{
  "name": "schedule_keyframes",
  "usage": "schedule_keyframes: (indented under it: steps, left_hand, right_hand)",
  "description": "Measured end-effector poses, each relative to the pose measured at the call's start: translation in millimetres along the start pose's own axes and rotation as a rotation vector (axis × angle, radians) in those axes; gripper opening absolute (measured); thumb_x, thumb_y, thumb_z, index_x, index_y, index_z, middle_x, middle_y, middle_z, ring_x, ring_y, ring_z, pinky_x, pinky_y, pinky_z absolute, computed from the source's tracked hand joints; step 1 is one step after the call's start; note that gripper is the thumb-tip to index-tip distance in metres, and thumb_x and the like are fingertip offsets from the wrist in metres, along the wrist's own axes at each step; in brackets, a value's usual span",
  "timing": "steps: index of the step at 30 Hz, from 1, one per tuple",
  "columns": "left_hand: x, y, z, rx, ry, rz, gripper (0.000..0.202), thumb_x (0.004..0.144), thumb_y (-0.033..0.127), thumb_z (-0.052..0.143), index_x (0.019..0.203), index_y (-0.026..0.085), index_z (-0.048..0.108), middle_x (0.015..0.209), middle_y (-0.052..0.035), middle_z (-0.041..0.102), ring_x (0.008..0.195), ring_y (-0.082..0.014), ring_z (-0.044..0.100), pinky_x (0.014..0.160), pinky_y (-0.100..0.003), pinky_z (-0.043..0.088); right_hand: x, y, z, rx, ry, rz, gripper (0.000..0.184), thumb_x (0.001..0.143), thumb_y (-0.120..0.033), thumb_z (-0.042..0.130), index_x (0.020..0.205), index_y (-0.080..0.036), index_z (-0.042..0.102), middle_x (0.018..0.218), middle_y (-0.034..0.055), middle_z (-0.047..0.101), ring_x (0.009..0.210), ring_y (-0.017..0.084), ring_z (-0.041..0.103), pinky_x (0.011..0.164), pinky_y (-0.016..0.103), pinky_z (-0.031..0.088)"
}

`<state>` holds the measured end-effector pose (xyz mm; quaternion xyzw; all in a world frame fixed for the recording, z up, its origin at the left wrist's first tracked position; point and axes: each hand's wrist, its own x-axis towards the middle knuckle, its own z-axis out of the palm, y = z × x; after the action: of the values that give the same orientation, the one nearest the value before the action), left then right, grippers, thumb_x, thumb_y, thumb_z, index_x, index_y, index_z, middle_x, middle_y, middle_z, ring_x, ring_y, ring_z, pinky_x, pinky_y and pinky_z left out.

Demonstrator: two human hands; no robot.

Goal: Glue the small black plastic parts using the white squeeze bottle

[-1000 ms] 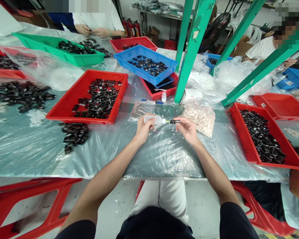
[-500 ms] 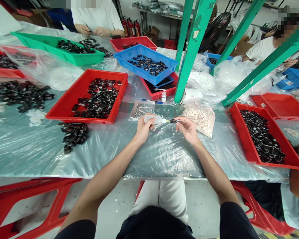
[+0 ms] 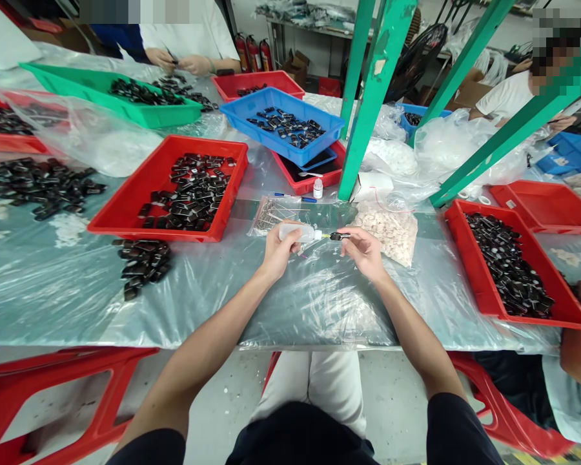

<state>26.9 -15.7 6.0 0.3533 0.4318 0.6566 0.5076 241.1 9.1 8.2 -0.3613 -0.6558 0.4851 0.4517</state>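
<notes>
My left hand is closed around a translucent squeeze bottle lying sideways, its thin yellowish nozzle pointing right. The nozzle's tip meets, or nearly meets, a small glossy black part. Fingers of my right hand pinch that part from its right end. Just beyond the bottle lies a clear bag of thin metal pins or sticks. Behind my right hand rests a clear bag of small beige pieces.
A red tray of black parts stands left, with a loose pile before it. Another red tray is on the right, near a co-worker's arm. A green post, a small white bottle and a blue tray stand beyond my hands.
Hardly anything differs. Both hands keep the bottle and the black part in the same place; the whole view has shifted very slightly.
</notes>
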Motion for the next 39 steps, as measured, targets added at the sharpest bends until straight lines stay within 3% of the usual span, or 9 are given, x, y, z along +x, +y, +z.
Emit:
schedule_keyframes:
  steps: [27, 34, 39]
  left_hand:
    - [0.8, -1.7, -1.8, 0.002, -0.04, -0.025, 0.037, 0.065, 0.046, 0.086, 0.08, 0.016, 0.07, 0.061, 0.0027, 0.056, 0.047, -0.0065, 0.042, 0.047, -0.022, 0.03]
    - [1.9, 0.2, -4.0, -0.056, -0.022, 0.018, 0.035, 0.067, 0.044, 0.084, 0.084, 0.016, 0.071, 0.061, 0.003, 0.055, 0.049, -0.0073, 0.042, 0.048, -0.022, 0.03]
    - [0.8, 3.8, -5.1, -0.093, -0.087, -0.041, 0.036, 0.073, 0.047, 0.079, 0.089, 0.016, 0.07, 0.062, 0.0006, 0.061, 0.05, -0.0108, 0.051, 0.047, -0.024, 0.032]
  right_hand:
    - [3.0, 3.2, -0.7, 0.095, 0.011, -0.051, 0.036, 0.089, -0.053, 0.074, 0.109, -0.023, 0.071, 0.071, -0.0008, 0.063, 0.055, 0.013, 0.056, 0.056, 0.029, 0.046]
    - [5.4, 3.0, -3.2, 0.179, 0.035, 0.047, 0.042, 0.082, -0.058, 0.079, 0.104, -0.025, 0.068, 0.077, 0.0012, 0.068, 0.054, 0.014, 0.055, 0.045, 0.026, 0.034]
    - [5.6, -3.0, -3.9, 0.381, -0.008, 0.129, 0.041, 0.074, -0.048, 0.086, 0.094, -0.025, 0.06, 0.095, 0.0021, 0.074, 0.053, 0.011, 0.055, 0.044, 0.025, 0.032]
